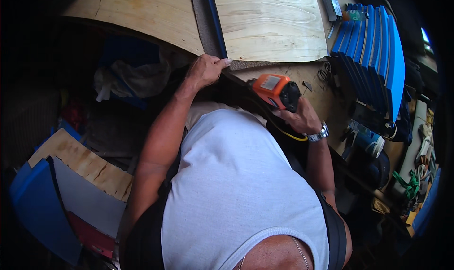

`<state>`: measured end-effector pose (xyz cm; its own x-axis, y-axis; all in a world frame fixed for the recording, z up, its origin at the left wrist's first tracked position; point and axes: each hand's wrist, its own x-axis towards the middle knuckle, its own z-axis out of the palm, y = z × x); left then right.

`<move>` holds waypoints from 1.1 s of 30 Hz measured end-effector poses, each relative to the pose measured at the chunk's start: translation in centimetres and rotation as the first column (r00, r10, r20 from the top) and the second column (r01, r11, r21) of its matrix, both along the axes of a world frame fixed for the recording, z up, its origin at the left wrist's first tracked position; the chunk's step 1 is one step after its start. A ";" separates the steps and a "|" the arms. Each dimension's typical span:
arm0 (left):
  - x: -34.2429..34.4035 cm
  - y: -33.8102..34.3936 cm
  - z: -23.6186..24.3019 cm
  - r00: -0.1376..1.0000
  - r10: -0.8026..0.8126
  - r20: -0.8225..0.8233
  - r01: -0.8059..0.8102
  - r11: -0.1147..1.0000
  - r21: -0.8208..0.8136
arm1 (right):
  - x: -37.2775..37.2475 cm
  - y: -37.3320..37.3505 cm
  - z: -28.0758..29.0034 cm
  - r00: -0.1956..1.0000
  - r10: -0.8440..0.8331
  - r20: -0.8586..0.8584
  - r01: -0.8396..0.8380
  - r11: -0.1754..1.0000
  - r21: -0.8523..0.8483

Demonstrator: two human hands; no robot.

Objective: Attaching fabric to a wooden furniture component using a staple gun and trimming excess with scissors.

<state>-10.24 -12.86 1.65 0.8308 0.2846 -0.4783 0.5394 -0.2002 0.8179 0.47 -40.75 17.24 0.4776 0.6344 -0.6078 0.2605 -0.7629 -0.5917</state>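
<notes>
The left hand [204, 71] has its fingers curled at the near end of a dark blue strip [216, 24], touching it; whether they pinch the strip or only press on it, I cannot tell. The strip runs away from that hand, through the gap between two plywood sheets: the left sheet [137, 7] lies beyond and to the left of the hand, the right sheet [274, 26] beyond and to the right. The right hand [303, 117] is wrapped around the rear of an orange and black power tool [273, 90], whose narrow nose points toward the left hand and sits between the two hands; the grip itself is mostly hidden. A metal watch [319, 132] circles the right wrist, and a yellow cord [294, 137] curves just beside it. Ahead of the right hand spreads the brown bench top [314, 85], with a small dark piece [307, 85] near the tool. Farther to the right of that hand stands a row of blue panels [376, 57], and nearer, a blue and white container [373, 142]. To the left of the left hand, lower down, hangs a crumpled pale cloth [137, 80].
</notes>
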 end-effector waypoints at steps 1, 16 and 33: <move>0.0 0.0 0.1 1.000 0.013 0.023 -0.012 0.999 -0.030 | 0.2 -1.4 0.8 0.998 -0.057 -0.028 0.055 0.995 -0.081; 2.8 4.2 7.6 0.992 -0.127 -0.024 0.123 0.871 0.475 | 1.1 -19.9 -9.1 0.643 -0.257 0.721 0.447 0.891 -0.082; 26.7 24.8 3.6 0.888 -0.349 0.299 -0.062 0.553 0.831 | -6.7 2.0 -10.9 0.187 -0.733 0.654 0.670 0.582 0.461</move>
